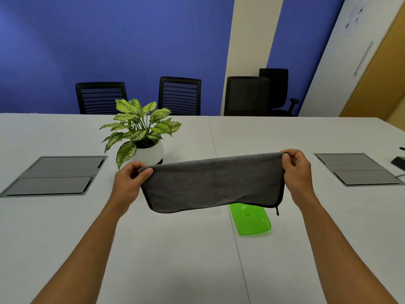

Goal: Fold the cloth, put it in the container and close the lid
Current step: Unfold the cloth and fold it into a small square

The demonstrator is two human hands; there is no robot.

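A grey cloth with dark edging hangs in the air above the white table, folded over into a wide band. My left hand pinches its upper left corner and my right hand pinches its upper right corner, stretching it flat between them. A green translucent lid lies flat on the table just below and behind the cloth's lower right part, partly hidden by it. The container itself is not visible; the cloth may cover it.
A potted plant in a white pot stands just beyond my left hand. Grey cable hatches are set into the table at left and right. Black chairs line the far edge. A dark device lies at far right.
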